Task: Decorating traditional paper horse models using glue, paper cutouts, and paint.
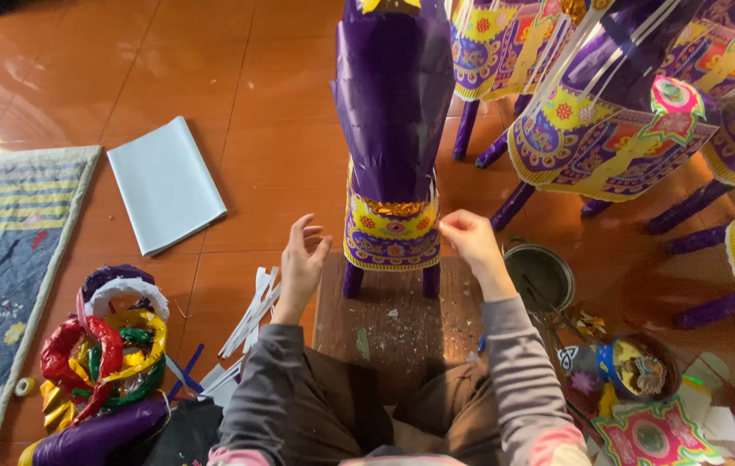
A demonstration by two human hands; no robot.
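1. Purple paper horse figure (392,129) stands upright on a worn wooden board (389,324), directly ahead of the person, on an orange tiled floor (273,95). Its patterned yellow-and-purple chest panel (392,231) faces the camera; two short purple legs rest on the board.
2. Left hand (301,263): raised just left of the chest panel, fingers loose and spread, palm turned toward the figure. Holds nothing; a narrow gap shows between fingertips and panel.
3. Right hand (469,242): at the right edge of the chest panel, thumb and forefinger pinched together. Whether anything thin lies in the pinch cannot be told; it sits just beside the panel's edge.
4. Both forearms in grey sleeves (514,362), reaching in from below.
5. More purple paper horses (609,121) with the same patterned trim stand crowded at upper right.
6. Round metal tin (542,274) sits on the floor just right of the board.
7. White paper strips (251,315) lie scattered left of the board; a folded pale sheet (165,183) lies farther left.
8. Shiny foil rings (113,345) in red, yellow, green and purple are heaped at lower left, beside a striped mat (5,259).
9. Printed paper ornaments (652,431) lie at lower right.
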